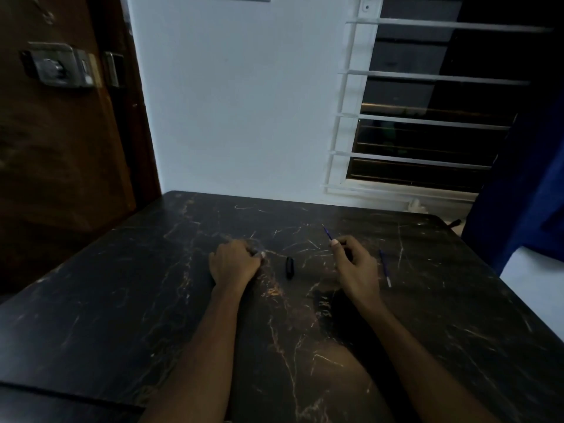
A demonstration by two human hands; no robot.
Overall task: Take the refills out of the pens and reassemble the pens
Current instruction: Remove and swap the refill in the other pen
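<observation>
My right hand [351,264] pinches a thin blue refill [326,232] between thumb and fingers, its tip pointing up and away. My left hand [235,262] lies on the table with its fingers curled; what it holds is hidden in the dim light. Between the two hands a short black pen part [289,267] lies on the dark marble-patterned table [152,285]. To the right of my right hand a second blue refill [385,268] with a pale end lies flat on the table.
The table's far edge meets a white wall [244,102]. A brown door with a metal lock [58,68] stands at the left. At the right are a barred window [427,123] and a blue curtain [525,178].
</observation>
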